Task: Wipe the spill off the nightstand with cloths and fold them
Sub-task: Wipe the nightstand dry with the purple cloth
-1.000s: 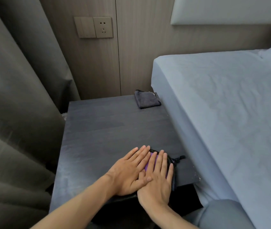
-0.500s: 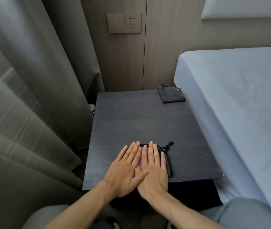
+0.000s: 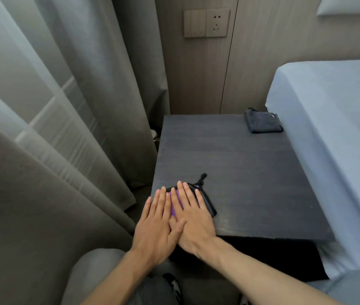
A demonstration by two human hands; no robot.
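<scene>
Purple cloth (image 3: 174, 209), flat hands (image 3: 193, 219) pressing

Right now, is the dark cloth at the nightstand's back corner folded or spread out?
Folded: the dark cloth sits as a compact, thick-edged square on the nightstand beside the bed.

Both hands lie flat, left hand (image 3: 156, 227) beside right hand (image 3: 193, 221), fingers spread.

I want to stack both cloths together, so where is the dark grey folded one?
The dark grey cloth lies at the nightstand's far right corner, beside the bed, away from both hands.
</scene>
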